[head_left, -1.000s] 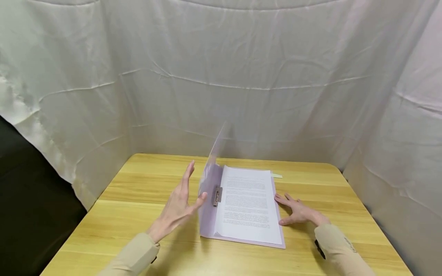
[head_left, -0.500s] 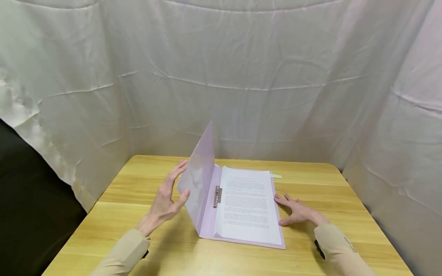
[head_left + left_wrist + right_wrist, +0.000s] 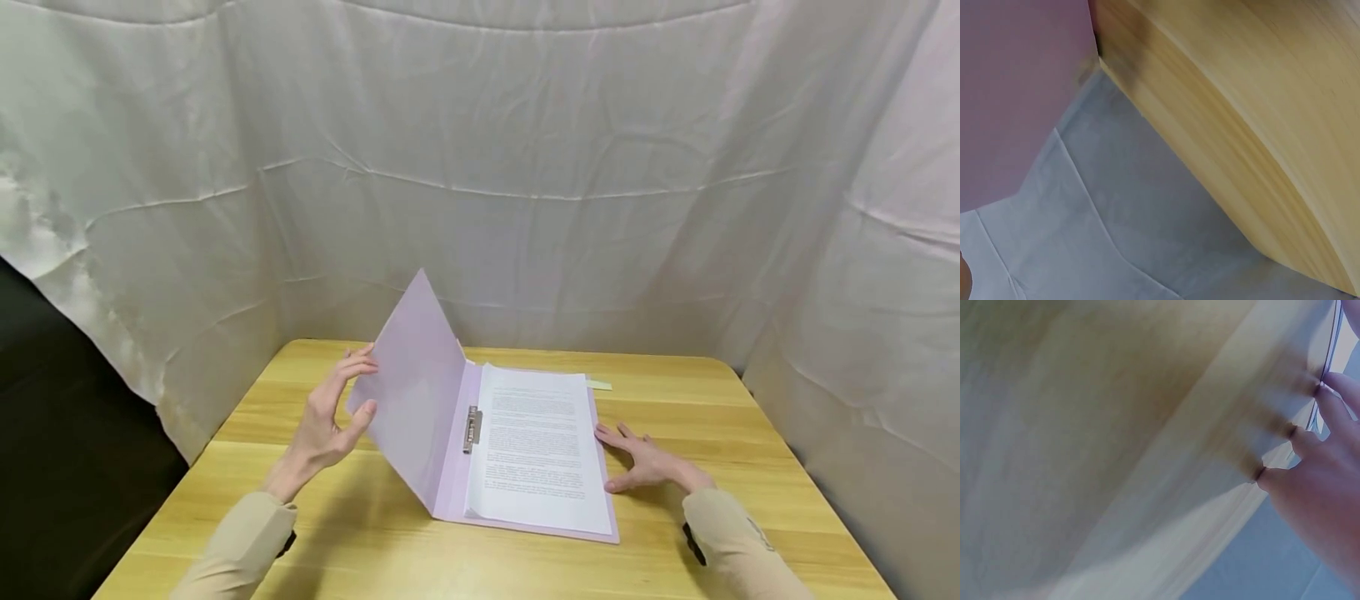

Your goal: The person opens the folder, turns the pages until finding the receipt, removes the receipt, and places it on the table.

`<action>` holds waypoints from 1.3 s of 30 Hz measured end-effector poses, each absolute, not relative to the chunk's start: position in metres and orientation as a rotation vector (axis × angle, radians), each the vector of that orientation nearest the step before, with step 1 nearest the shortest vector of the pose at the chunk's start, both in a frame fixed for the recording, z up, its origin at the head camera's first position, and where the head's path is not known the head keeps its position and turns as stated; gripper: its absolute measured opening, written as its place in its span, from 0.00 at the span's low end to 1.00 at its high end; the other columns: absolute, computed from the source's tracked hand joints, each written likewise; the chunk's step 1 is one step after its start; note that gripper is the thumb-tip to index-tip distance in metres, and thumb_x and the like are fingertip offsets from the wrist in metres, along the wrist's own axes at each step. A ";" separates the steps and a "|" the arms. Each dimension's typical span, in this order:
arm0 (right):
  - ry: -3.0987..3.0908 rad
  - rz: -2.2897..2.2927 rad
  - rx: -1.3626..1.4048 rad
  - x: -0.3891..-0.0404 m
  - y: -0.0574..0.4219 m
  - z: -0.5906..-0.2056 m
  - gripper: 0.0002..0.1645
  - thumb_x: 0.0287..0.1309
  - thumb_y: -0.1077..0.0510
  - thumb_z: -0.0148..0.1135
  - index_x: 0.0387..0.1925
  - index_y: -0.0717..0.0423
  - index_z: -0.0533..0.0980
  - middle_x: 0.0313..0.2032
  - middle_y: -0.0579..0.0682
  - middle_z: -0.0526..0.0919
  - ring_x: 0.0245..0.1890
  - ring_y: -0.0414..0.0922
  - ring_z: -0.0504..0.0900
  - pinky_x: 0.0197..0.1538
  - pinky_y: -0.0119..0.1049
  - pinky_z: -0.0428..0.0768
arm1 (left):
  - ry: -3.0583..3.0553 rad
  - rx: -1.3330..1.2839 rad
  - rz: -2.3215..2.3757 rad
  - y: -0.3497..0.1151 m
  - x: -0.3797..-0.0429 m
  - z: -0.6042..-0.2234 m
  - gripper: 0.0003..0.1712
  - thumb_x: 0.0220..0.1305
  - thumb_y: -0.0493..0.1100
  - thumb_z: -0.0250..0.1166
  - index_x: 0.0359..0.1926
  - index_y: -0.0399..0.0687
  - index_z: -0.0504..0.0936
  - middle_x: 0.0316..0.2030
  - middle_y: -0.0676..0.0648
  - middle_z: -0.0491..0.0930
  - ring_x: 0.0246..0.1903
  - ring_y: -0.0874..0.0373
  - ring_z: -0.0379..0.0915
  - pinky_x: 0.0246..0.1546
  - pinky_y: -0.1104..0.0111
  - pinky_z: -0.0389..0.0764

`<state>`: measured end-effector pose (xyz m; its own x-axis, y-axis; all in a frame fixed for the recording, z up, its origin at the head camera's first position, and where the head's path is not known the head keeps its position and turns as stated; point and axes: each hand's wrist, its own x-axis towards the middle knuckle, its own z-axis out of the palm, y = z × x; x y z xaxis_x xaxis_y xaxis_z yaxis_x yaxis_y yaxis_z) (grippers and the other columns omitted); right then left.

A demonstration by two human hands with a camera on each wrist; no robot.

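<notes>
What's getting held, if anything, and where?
Maybe the cover, at its outer edge, by the left hand; I can't tell. The right hand just touches the folder.

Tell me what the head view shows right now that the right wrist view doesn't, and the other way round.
Only the head view shows the left hand at the edge of the tilted cover, the metal clip, the lines of print on the pages and the black cloth at the left.

Only the right wrist view gives a low, close look at the right hand, with fingertips touching the tabletop and the folder seen edge-on.

Both share the right hand, part of the folder, the tabletop and the gray curtain.
</notes>
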<state>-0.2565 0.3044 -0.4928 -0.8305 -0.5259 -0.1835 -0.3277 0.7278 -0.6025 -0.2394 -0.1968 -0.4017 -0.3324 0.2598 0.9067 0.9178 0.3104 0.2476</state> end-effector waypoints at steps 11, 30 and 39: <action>2.656 -0.850 -0.611 -0.256 0.300 -0.495 0.47 0.62 0.47 0.68 0.73 0.66 0.61 0.76 0.68 0.56 0.75 0.76 0.42 0.69 0.81 0.39 | -2.005 -0.920 -0.780 -0.220 -0.229 -0.385 0.20 0.53 0.32 0.64 0.50 0.34 0.82 0.46 0.38 0.85 0.51 0.45 0.79 0.81 0.59 0.54; 2.737 -0.981 -0.565 -0.259 0.278 -0.494 0.41 0.66 0.49 0.64 0.69 0.72 0.65 0.70 0.76 0.63 0.71 0.75 0.58 0.71 0.72 0.58 | -2.603 -0.622 -0.154 -0.230 -0.220 -0.394 0.38 0.57 0.45 0.68 0.69 0.46 0.71 0.56 0.38 0.84 0.51 0.41 0.84 0.68 0.42 0.70; 2.738 -1.056 -0.548 -0.261 0.272 -0.492 0.40 0.67 0.50 0.64 0.68 0.74 0.65 0.68 0.74 0.67 0.70 0.71 0.64 0.71 0.68 0.63 | -2.831 -0.662 -0.324 -0.216 -0.238 -0.422 0.44 0.58 0.47 0.71 0.73 0.42 0.65 0.62 0.34 0.78 0.56 0.35 0.79 0.57 0.43 0.80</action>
